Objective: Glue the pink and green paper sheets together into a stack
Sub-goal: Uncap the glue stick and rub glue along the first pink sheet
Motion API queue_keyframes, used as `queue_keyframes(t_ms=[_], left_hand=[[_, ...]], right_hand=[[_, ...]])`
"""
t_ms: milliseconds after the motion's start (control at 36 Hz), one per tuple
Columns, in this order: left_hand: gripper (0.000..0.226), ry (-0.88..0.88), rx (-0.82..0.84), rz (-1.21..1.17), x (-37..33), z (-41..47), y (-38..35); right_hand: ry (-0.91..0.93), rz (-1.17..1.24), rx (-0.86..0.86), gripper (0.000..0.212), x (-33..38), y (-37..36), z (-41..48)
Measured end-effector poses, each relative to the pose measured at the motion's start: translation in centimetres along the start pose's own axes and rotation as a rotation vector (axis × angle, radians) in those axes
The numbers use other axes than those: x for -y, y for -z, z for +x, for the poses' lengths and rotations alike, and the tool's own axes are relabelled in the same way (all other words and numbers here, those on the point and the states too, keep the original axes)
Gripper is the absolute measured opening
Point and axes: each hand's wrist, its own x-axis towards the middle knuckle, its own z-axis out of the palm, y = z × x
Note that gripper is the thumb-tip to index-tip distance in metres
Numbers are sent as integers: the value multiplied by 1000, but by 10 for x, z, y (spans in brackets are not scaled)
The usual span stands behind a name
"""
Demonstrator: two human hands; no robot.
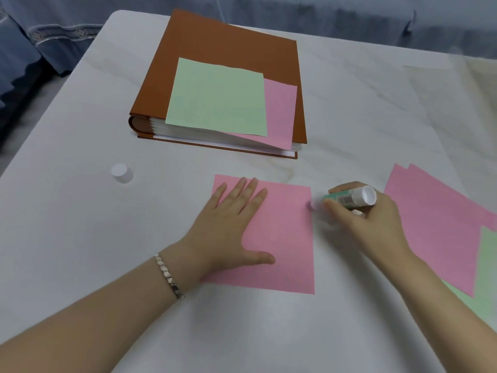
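Note:
A pink paper sheet (285, 238) lies flat on the white table in front of me. My left hand (231, 227) presses on its left half with straight, spread fingers. My right hand (373, 219) grips a green and white glue stick (349, 199), whose tip touches the sheet's right edge near the top. A green sheet (215, 98) lies over a pink sheet (282, 111) on a brown binder (223, 44). More pink sheets (435, 224) and green sheets (488, 267) lie at the right.
The glue stick's white cap (122, 173) stands on the table (80, 224) to the left. The thick binder takes up the middle back of the table. Grey-blue fabric hangs beyond the far edge.

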Motion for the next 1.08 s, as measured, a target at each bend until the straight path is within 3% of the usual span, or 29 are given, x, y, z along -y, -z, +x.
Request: queue_keyframes(t_ms=[111, 167, 250, 389, 750, 1000, 1083], left_hand=[[112, -31, -5, 18, 0, -2, 13], [105, -44, -84, -14, -9, -7, 14], [87, 51, -194, -166, -28, -16, 0], [93, 160, -173, -123, -43, -16, -22], [96, 182, -224, -104, -41, -14, -31], [97, 198, -187, -91, -41, -14, -29], [97, 198, -170, -94, -41, -14, -29]], right_hand=[[32, -17, 41, 14, 3, 6, -14], [54, -5, 82, 11, 5, 3, -23], [66, -16, 175, 18, 5, -4, -32], [100, -110, 304, 5, 3, -11, -39], [86, -130, 210, 10, -2, -20, -18], [14, -48, 57, 11, 3, -21, 7], [5, 51, 86, 10, 8, -12, -6]])
